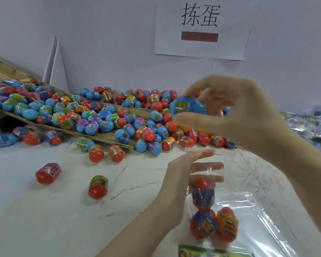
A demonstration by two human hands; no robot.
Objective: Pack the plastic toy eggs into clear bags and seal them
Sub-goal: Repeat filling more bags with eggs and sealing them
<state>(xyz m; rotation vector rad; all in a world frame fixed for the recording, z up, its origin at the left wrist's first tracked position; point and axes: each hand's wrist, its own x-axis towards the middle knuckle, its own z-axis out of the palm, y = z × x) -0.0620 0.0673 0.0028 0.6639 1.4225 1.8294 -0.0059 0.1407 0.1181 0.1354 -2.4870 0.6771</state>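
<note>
Holding three red eggs [211, 210], the clear bag [248, 210] hangs from the left hand [185, 175], whose fingers pinch its mouth. Above, the right hand [239, 112] grips one blue egg [188, 106]. Two red eggs [48, 173] lie apart on the white surface [44, 219] before the pile [100, 115].

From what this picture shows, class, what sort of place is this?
Probably a packing bench in a small toy workshop: a heap of toy eggs, a clear bag being filled, and a paper station sign on the wall.
</note>
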